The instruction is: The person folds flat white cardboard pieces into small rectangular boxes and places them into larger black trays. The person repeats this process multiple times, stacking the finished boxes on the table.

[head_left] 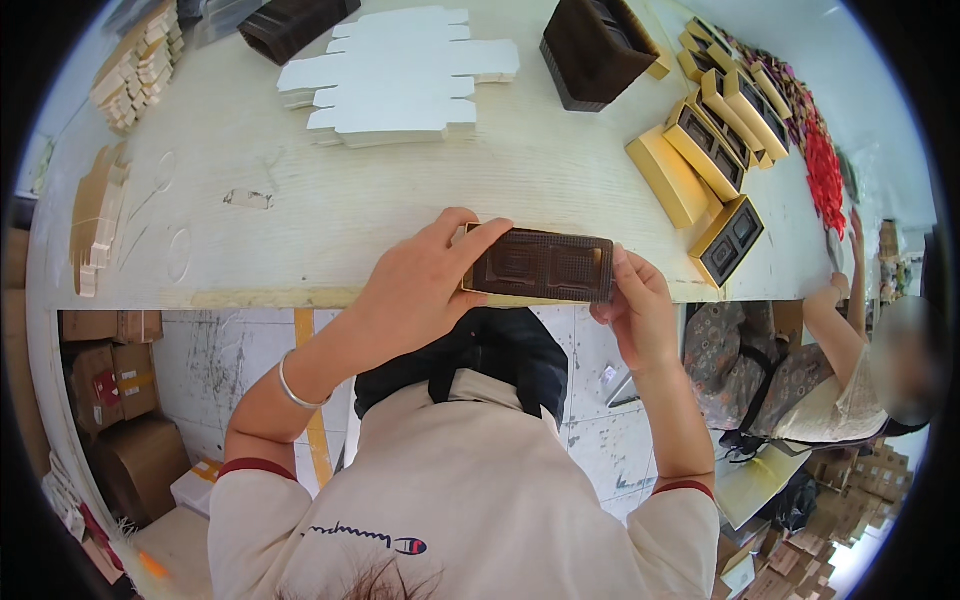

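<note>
1. We find the dark brown tray, with two moulded compartments, held level at the front edge of the desk, directly before the person. A gold box edge shows along its left end; at the right end we cannot tell whether the box encloses it.
2. The left hand is closed round the left end, thumb and fingers on opposite long sides. The right hand pinches the right end in a narrow grip.
3. We judge the step in hand to be seating the tray in its gold box. In our view the next move calls for steady support on the left and light, even pressure on the right, since the thin plastic could buckle at a corner.
4. On the desk we note a stack of white carton blanks, nested brown trays beyond it to the right, and gold boxes with brown trays grouped at the right, beside a plain gold piece. Further flat blanks stand at the left edge.
5. Around the desk we record red material at the far right, a co-worker seated at the right, pale floor tiles and brown cardboard cartons under the left side.
</note>
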`<action>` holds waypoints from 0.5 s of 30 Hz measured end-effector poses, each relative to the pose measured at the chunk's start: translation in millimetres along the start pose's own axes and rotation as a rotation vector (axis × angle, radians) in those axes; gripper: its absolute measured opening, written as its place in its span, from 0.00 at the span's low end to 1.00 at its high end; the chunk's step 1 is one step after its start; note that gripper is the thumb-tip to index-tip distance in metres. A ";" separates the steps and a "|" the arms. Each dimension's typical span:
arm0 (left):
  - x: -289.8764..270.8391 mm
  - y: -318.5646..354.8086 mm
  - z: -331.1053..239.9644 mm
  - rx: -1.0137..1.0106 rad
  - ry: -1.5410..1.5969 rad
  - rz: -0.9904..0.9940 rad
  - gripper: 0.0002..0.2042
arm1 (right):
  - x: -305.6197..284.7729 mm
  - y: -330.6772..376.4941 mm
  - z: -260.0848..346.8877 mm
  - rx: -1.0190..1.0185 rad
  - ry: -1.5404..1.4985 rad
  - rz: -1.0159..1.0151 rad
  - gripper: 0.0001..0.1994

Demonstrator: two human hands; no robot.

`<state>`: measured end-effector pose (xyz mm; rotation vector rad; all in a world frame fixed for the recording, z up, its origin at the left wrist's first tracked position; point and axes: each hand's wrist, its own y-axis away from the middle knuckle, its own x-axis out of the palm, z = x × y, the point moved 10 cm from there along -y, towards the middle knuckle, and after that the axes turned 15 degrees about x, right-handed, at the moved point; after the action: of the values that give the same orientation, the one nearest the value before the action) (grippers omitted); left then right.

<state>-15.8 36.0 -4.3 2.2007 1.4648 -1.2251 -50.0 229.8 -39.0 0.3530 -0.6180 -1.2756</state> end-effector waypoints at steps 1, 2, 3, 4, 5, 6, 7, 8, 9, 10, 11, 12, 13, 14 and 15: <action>1.5 -0.9 0.3 -0.003 0.009 0.007 0.36 | -0.6 -3.3 -3.0 0.010 0.016 -0.009 0.13; 1.4 -0.2 2.2 -0.017 0.031 0.007 0.36 | 2.4 -2.6 10.4 -0.132 0.188 -0.018 0.10; -0.1 0.4 4.3 -0.031 0.053 0.008 0.36 | 4.9 3.1 23.5 -0.271 0.279 -0.046 0.11; -1.8 0.9 6.6 -0.044 0.076 0.009 0.37 | 10.6 11.8 37.2 -0.410 0.371 -0.074 0.14; -2.5 0.8 8.4 -0.049 0.097 0.022 0.37 | 17.1 21.0 50.2 -0.549 0.465 -0.105 0.18; -3.7 0.5 10.5 -0.054 0.118 0.036 0.37 | 30.0 24.5 50.9 -0.659 0.774 0.050 0.25; -4.0 -0.3 12.7 -0.059 0.140 0.049 0.37 | 38.5 26.2 49.3 -0.681 0.899 0.115 0.24; -5.2 -1.4 11.7 -0.045 0.107 0.069 0.37 | 50.7 32.7 50.1 -0.706 1.018 0.183 0.24; -5.9 -2.8 10.8 -0.030 0.075 0.088 0.38 | 60.6 37.1 47.2 -0.729 1.137 0.254 0.23; -5.5 -3.6 9.7 -0.016 0.042 0.108 0.39 | 65.6 37.6 48.0 -0.774 1.174 0.254 0.22; -6.3 -6.0 9.8 -0.006 0.034 0.096 0.39 | 69.6 36.1 47.0 -0.775 1.175 0.267 0.21; -6.5 -8.0 9.8 0.004 0.025 0.083 0.40 | 74.4 34.9 45.4 -0.775 1.176 0.281 0.21; -6.8 -9.8 9.5 0.014 0.016 0.071 0.41 | 79.0 34.3 43.4 -0.777 1.178 0.295 0.21; -6.0 -10.3 11.6 0.008 -0.001 0.083 0.41 | 82.9 34.1 41.6 -0.779 1.178 0.310 0.21; -5.4 -10.4 13.7 0.001 -0.018 0.094 0.41 | 83.3 32.8 39.8 -0.748 1.159 0.307 0.21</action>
<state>-32.5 29.4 -6.3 2.2260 1.3375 -1.2124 -35.2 162.2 30.4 0.2881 0.7563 -0.7339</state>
